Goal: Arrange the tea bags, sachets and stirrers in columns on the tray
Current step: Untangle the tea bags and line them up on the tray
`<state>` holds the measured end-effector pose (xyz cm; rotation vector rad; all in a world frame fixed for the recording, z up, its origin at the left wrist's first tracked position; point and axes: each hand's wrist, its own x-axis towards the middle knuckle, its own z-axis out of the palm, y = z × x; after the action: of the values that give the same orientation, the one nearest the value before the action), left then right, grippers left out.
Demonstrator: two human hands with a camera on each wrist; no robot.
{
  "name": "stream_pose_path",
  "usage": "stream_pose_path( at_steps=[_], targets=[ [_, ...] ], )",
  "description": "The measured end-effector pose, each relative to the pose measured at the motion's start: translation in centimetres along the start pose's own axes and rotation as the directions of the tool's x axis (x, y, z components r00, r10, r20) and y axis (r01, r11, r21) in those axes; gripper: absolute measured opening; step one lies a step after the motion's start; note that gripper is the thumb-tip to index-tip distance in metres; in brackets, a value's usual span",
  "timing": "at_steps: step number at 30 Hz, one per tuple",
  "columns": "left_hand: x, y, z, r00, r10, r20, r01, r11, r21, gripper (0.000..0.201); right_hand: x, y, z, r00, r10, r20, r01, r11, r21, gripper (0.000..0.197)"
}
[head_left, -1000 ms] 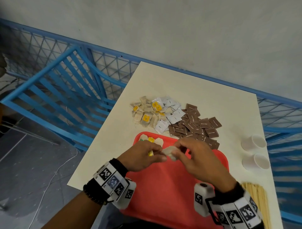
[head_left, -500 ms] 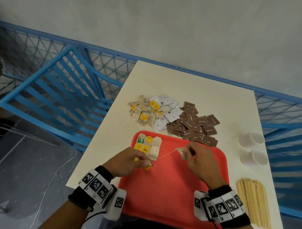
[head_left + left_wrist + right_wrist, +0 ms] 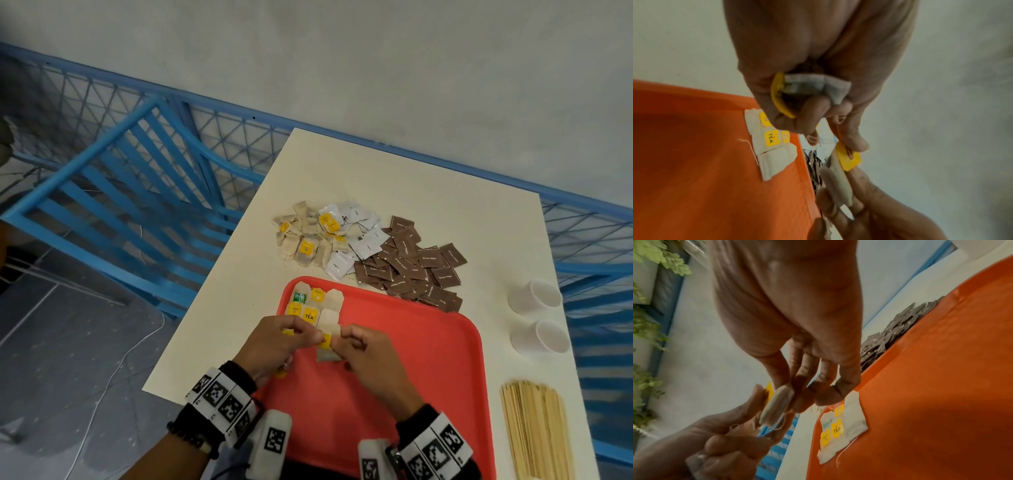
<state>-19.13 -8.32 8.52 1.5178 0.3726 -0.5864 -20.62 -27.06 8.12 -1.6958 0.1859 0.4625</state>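
Over the near left part of the red tray (image 3: 411,359) my two hands meet on one tea bag (image 3: 328,349). My right hand (image 3: 346,339) pinches the bag's paper body (image 3: 777,405) between thumb and fingers. My left hand (image 3: 308,337) pinches its yellow tag (image 3: 849,159) and also keeps another tea bag (image 3: 818,84) curled in the palm. Several tea bags (image 3: 317,306) lie in short columns in the tray's far left corner. Beyond the tray lie a loose pile of tea bags (image 3: 305,240), white sachets (image 3: 363,236) and brown sachets (image 3: 414,267). Wooden stirrers (image 3: 537,431) lie at the near right.
Two white paper cups (image 3: 534,296) lie on their sides on the table right of the tray. The cream table (image 3: 394,178) ends close to the tray's left side, with blue railings (image 3: 137,192) and floor beyond.
Half a second ago my hands were apart with the string stretched between tag and bag. They have come together, so the tag now sits against the bag.
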Motion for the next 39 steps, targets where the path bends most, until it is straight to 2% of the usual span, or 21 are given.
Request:
stream_pose_path(
  at_steps=[7,11,12,14,17,19,22,24,27,31,34,39],
  targets=[
    [0.2,-1.8,-0.9,0.992,0.054,-0.111,-0.06,0.997,-0.047,0.016,0.4,0.7,2.5,0.992,0.126,0.012,-0.126,0.975,0.185,0.017],
    [0.3,-3.5,-1.5,0.981,0.031,-0.193,-0.047,0.995,-0.083,0.026,1.0,1.9,3.7,0.986,0.166,0.03,-0.169,0.964,0.206,0.036],
    [0.4,-4.0,-1.7,0.978,0.016,-0.206,-0.035,0.995,-0.091,0.027,1.0,2.2,3.9,0.984,0.176,0.035,-0.179,0.961,0.211,0.035],
    [0.5,-4.9,-2.0,0.976,-0.021,-0.219,-0.003,0.994,-0.107,0.029,0.8,2.5,4.4,0.983,0.176,0.059,-0.185,0.958,0.217,0.019],
    [0.7,-5.9,-2.1,0.973,-0.072,-0.218,0.048,0.992,-0.115,0.027,1.4,3.5,5.3,0.982,0.189,0.012,-0.189,0.974,0.123,0.011],
    [0.8,-6.2,-2.4,0.965,-0.065,-0.253,0.042,0.995,-0.095,0.024,2.2,4.1,5.9,0.982,0.188,-0.026,-0.187,0.981,0.04,0.01],
    [1.4,-6.6,-3.7,0.925,-0.007,-0.379,0.036,0.997,0.071,0.022,4.0,5.2,6.9,0.976,0.183,-0.12,-0.19,0.981,-0.049,0.015],
    [1.8,-7.0,-4.8,0.909,0.016,-0.416,0.061,0.983,0.171,0.023,5.1,5.7,7.6,0.964,0.196,-0.178,-0.21,0.976,-0.063,0.017],
    [2.1,-7.3,-5.6,0.909,0.029,-0.417,0.078,0.968,0.237,0.021,6.3,5.8,8.5,0.951,0.221,-0.218,-0.239,0.969,-0.061,0.018],
    [2.2,-7.3,-5.4,0.919,0.056,-0.391,0.074,0.948,0.31,0.02,6.9,5.4,9.1,0.94,0.193,-0.283,-0.245,0.956,-0.163,0.023],
    [2.2,-7.4,-5.0,0.921,0.086,-0.379,0.059,0.933,0.356,0.018,6.8,5.0,9.2,0.931,0.126,-0.342,-0.233,0.926,-0.296,0.02],
    [2.1,-7.1,-4.7,0.909,0.142,-0.391,0.014,0.929,0.37,0.014,6.1,4.4,8.9,0.94,0.051,-0.337,-0.173,0.923,-0.344,0.026]
  ],
)
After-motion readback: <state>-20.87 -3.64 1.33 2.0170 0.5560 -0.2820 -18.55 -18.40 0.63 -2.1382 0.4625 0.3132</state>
